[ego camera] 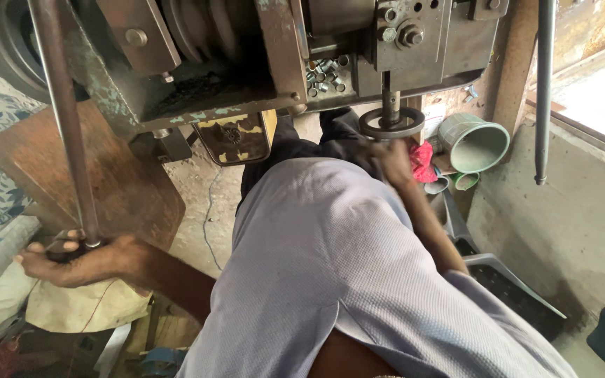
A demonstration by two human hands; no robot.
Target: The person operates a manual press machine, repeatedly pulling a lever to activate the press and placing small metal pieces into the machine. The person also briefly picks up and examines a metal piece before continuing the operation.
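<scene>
Looking down from head height, the view took in a person in a pale lavender shirt [344, 266] seated before a heavy, worn metal press machine [246, 63]. The left hand [71, 259] reached out low and wide to the person's left, arm stretched nearly straight, its fingers wrapped tight around the bottom end of a long dark steel lever rod [64, 119] that rose steeply to the top of the frame. The right arm ran forward along the body's right side, and the right hand [391, 162] sat directly under a round metal die ring [391, 124] at the foot of the machine's vertical ram; whether its fingers were closed or apart could not be told. Small metal sleeves [325, 75] lay heaped in a recess of the machine. A green mug [474, 142] lay tipped beside a red cloth [421, 162], and a brown wooden board [106, 175] leaned on the left.
</scene>
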